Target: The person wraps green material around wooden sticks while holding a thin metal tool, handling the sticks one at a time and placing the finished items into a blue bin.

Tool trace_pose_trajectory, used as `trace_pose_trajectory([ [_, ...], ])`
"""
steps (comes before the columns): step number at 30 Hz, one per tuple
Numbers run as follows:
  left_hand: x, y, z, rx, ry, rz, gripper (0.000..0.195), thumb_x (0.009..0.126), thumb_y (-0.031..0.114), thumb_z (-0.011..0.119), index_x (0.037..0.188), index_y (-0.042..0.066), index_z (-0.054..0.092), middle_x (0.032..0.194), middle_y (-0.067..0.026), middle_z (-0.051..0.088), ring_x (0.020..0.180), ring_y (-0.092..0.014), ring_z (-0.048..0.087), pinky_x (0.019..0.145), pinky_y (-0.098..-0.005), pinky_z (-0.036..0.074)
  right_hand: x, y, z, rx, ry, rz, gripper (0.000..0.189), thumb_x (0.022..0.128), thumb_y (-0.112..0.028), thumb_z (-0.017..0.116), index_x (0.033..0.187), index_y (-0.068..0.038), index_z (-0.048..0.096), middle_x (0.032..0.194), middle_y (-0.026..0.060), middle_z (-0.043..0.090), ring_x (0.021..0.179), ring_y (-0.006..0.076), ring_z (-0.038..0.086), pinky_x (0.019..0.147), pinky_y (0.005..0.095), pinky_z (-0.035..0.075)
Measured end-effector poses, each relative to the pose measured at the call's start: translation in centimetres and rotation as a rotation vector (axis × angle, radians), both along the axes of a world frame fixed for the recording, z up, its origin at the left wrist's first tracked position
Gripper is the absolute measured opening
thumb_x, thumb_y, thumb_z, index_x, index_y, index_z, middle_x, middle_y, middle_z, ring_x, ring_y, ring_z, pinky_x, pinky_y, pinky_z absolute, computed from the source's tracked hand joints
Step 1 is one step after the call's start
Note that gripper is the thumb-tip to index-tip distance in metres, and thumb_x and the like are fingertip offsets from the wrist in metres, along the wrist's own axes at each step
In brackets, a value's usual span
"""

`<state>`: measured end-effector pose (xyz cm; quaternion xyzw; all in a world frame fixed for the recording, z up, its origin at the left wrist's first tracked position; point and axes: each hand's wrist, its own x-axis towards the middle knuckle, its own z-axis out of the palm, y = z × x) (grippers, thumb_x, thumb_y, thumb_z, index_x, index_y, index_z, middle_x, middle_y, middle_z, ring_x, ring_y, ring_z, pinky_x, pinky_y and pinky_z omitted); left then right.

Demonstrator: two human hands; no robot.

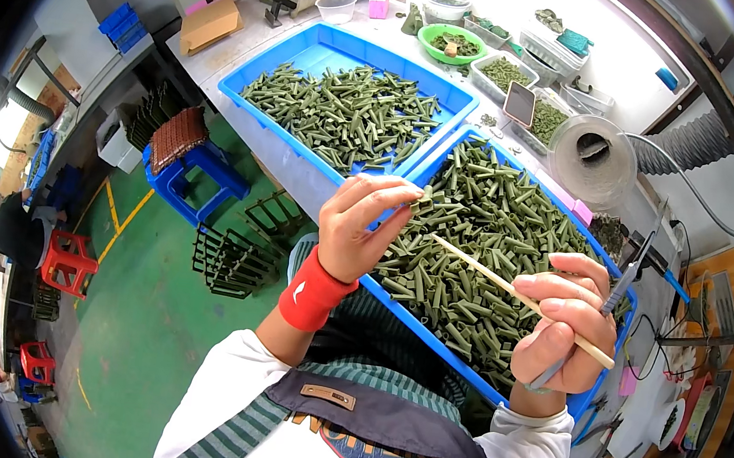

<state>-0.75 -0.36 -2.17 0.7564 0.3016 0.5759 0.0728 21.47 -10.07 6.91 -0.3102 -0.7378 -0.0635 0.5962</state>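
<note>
My left hand [364,225], with a red wristband [307,295] at its wrist, pinches a small green piece [421,201] between thumb and fingertips. My right hand [562,330] grips a thin wooden stick [491,277], whose tip points towards that piece but is apart from it. A slim grey metal tool [627,277], perhaps tweezers or a knife, is also tucked in my right hand, pointing up and away. Below both hands lies a blue tray [425,344] heaped with short green tubular pieces [474,219].
Beyond it, a second blue tray [270,133] holds more green pieces. A green bowl [425,36], a phone [519,104] and a clear funnel-shaped hood [600,178] line the bench's back. Left are a blue stool [196,176], black racks [231,262] and a seated person [19,228].
</note>
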Motion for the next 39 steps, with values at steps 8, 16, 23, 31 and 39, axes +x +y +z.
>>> trace_pose_trajectory([
  [8, 0.13, -0.07, -0.50, -0.060, -0.057, -0.071, 0.031, 0.081, -0.011, 0.076, 0.109, 0.002, 0.074, 0.111, -0.0123, 0.075, 0.100, -0.024, 0.074, 0.084, -0.0328, 0.061, -0.19, -0.06, -0.06, 0.004, 0.050, 0.018, 0.029, 0.106, -0.028, 0.060, 0.089, -0.005, 0.061, 0.079, 0.0128, 0.076, 0.070, 0.0292, 0.073, 0.081, 0.0436, 0.061],
  [16, 0.24, -0.11, -0.47, -0.085, -0.063, -0.078, 0.033, 0.082, -0.012, 0.076, 0.111, 0.002, 0.075, 0.112, -0.0136, 0.076, 0.103, -0.025, 0.075, 0.087, -0.0338, 0.061, -0.29, 0.04, -0.21, 0.006, 0.076, 0.038, 0.030, 0.106, -0.029, 0.060, 0.090, -0.005, 0.062, 0.081, 0.0126, 0.077, 0.073, 0.0315, 0.073, 0.079, 0.0432, 0.061],
  [23, 0.37, -0.12, -0.61, -0.112, -0.081, -0.070, 0.031, 0.081, -0.011, 0.077, 0.110, 0.002, 0.075, 0.110, -0.0137, 0.077, 0.102, -0.025, 0.075, 0.087, -0.0337, 0.061, -0.19, -0.03, -0.31, -0.014, 0.051, 0.030, 0.029, 0.106, -0.030, 0.060, 0.092, -0.005, 0.061, 0.082, 0.0125, 0.077, 0.076, 0.0328, 0.073, 0.079, 0.0428, 0.061],
  [31, 0.11, 0.00, -0.46, -0.055, -0.019, -0.056, 0.032, 0.080, -0.010, 0.079, 0.110, 0.003, 0.076, 0.108, -0.0123, 0.077, 0.101, -0.025, 0.075, 0.087, -0.0336, 0.060, -0.32, -0.10, -0.41, 0.041, 0.011, 0.015, 0.026, 0.106, -0.028, 0.060, 0.093, -0.005, 0.060, 0.086, 0.0134, 0.078, 0.076, 0.0321, 0.072, 0.078, 0.0413, 0.060],
  [39, 0.21, 0.01, -0.31, -0.046, -0.013, -0.060, 0.033, 0.079, -0.008, 0.079, 0.109, 0.003, 0.076, 0.109, -0.0111, 0.078, 0.099, -0.024, 0.074, 0.086, -0.0331, 0.058, -0.38, -0.22, -0.14, -0.014, -0.100, 0.042, 0.021, 0.104, -0.023, 0.061, 0.095, -0.004, 0.064, 0.093, 0.0144, 0.078, 0.083, 0.0323, 0.074, 0.082, 0.0416, 0.062],
])
